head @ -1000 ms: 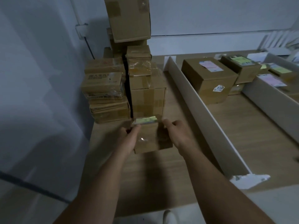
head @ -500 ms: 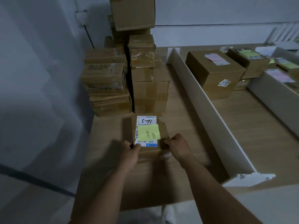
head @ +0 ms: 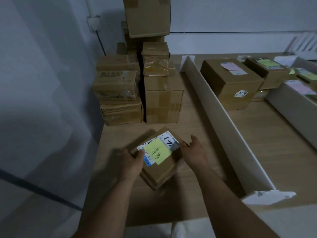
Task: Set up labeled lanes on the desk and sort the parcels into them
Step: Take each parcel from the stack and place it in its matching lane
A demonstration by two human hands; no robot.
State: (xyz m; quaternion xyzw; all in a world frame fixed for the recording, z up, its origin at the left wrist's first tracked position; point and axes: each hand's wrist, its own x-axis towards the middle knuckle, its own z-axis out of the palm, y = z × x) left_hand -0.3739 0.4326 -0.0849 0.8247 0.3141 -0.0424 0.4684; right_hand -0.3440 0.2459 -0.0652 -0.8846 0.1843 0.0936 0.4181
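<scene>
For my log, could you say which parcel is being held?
The small parcel with the yellow note, between the left hand and right hand; the others rest untouched.

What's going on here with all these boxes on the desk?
A person is sorting parcels. The left hand and right hand hold a small parcel, which has a yellow sticky note on its label, over the near end of the desk. A stack of boxes stands behind it by the wall. To the right of the white divider, several labelled parcels already sit in lanes.
</scene>
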